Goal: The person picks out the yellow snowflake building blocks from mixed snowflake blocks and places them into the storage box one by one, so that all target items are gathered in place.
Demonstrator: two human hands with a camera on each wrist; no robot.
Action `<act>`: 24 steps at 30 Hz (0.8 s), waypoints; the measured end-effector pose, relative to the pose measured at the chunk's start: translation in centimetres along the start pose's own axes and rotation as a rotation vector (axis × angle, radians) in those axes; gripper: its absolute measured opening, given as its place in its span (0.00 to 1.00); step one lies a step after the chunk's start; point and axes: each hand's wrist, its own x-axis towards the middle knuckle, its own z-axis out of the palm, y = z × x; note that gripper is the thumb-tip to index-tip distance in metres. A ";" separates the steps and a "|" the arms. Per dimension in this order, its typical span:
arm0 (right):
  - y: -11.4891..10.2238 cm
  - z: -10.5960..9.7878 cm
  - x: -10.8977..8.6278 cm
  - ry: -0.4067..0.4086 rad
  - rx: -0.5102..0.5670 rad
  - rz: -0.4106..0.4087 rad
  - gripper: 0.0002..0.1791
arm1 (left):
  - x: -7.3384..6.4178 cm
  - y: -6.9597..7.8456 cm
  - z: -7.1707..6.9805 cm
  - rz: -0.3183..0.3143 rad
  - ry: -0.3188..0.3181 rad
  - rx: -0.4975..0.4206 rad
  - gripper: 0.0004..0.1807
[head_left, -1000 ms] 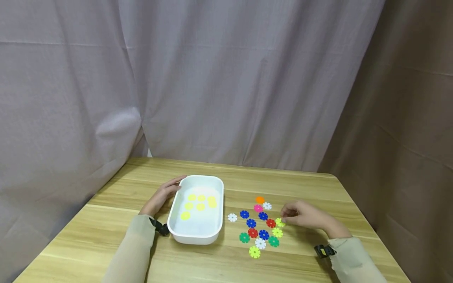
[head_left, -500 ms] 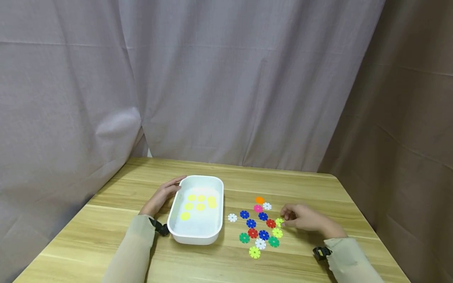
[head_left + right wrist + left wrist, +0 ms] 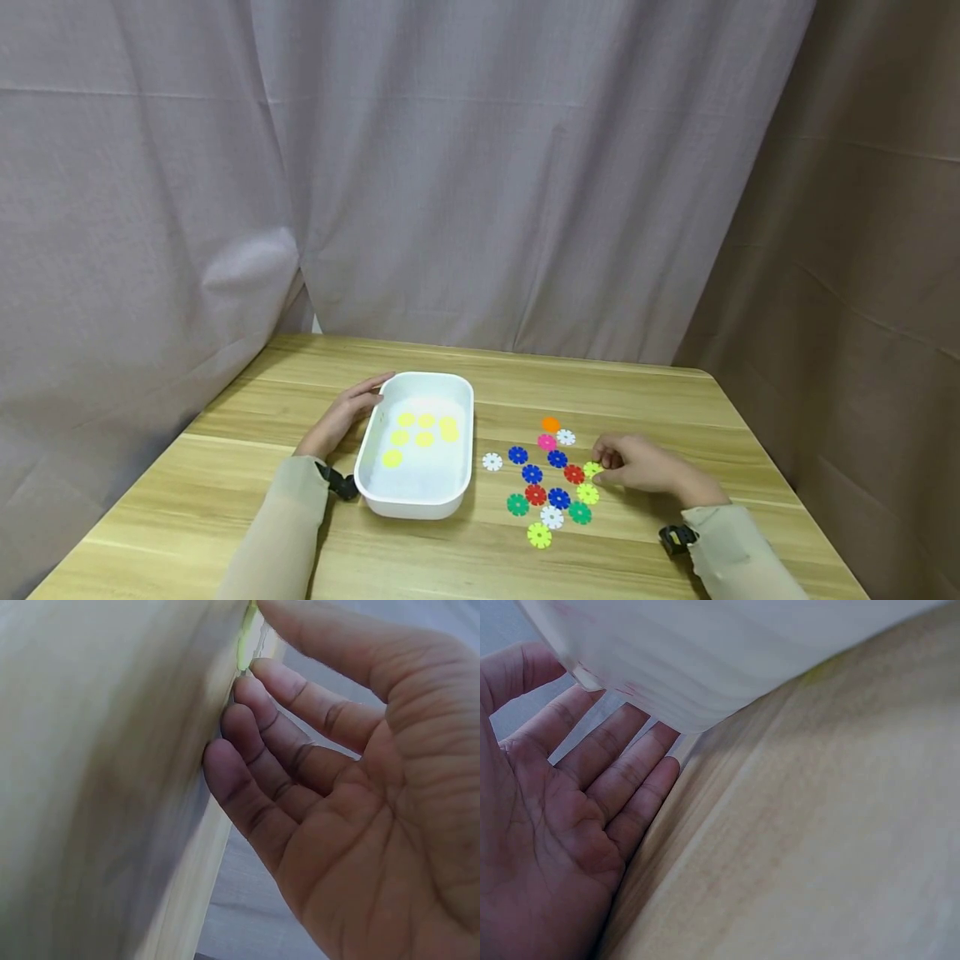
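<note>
My right hand (image 3: 641,464) is low at the right edge of the group of discs, thumb and index finger pinching a yellow-green notched plastic disc (image 3: 592,469). In the right wrist view that disc (image 3: 245,641) shows edge-on between thumb and index fingertip, close to the table, the other fingers bent near the wood. My left hand (image 3: 345,418) rests against the left side of a white plastic tub (image 3: 412,506). Its fingers (image 3: 622,761) reach to the tub's outer wall, loosely extended. Inside the tub lie several yellow discs (image 3: 425,439).
Notched discs lie flat on the wooden table (image 3: 450,567): several blue discs (image 3: 558,498), a red disc (image 3: 536,494), a green disc (image 3: 517,504), a white disc (image 3: 492,462), a pink disc (image 3: 547,442) and an orange disc (image 3: 551,425). Grey curtains (image 3: 420,183) hang behind.
My right hand has shifted slightly, its thumb and index finger settling on the yellow-green disc. My left hand, the tub and the other discs have stayed put.
</note>
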 end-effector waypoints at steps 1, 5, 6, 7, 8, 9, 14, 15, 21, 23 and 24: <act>0.0 0.0 0.0 -0.001 -0.002 0.001 0.12 | 0.0 0.0 0.0 -0.001 0.000 0.000 0.27; 0.0 0.1 0.2 -0.008 -0.018 0.020 0.13 | 0.0 0.1 0.0 -0.011 0.001 -0.004 0.27; -0.1 0.1 0.2 -0.008 -0.021 0.024 0.13 | 0.0 0.1 0.0 -0.015 0.002 -0.004 0.27; -0.1 0.1 0.2 -0.008 -0.025 0.028 0.13 | 0.0 0.1 0.0 -0.019 0.004 -0.005 0.27; -0.1 0.1 0.3 -0.009 -0.025 0.033 0.13 | 0.0 0.1 0.0 -0.025 0.007 -0.007 0.27; -0.1 0.1 0.3 -0.010 -0.024 0.038 0.13 | 0.0 0.2 0.0 -0.028 0.010 -0.008 0.27; -0.2 0.1 0.2 -0.014 -0.011 0.051 0.14 | 0.0 0.2 0.1 -0.022 0.004 -0.015 0.27; -0.2 0.1 0.2 -0.015 -0.009 0.053 0.14 | -0.1 0.2 0.1 -0.022 0.001 -0.016 0.27; -0.1 0.1 0.2 -0.010 0.004 0.052 0.15 | -0.1 0.1 0.0 -0.024 -0.002 -0.017 0.27; 0.0 0.1 0.2 -0.008 0.008 0.046 0.15 | -0.1 0.1 0.0 -0.024 -0.002 -0.018 0.27; 0.0 0.1 0.2 -0.007 0.012 0.043 0.15 | -0.1 0.1 0.0 -0.024 -0.004 -0.017 0.27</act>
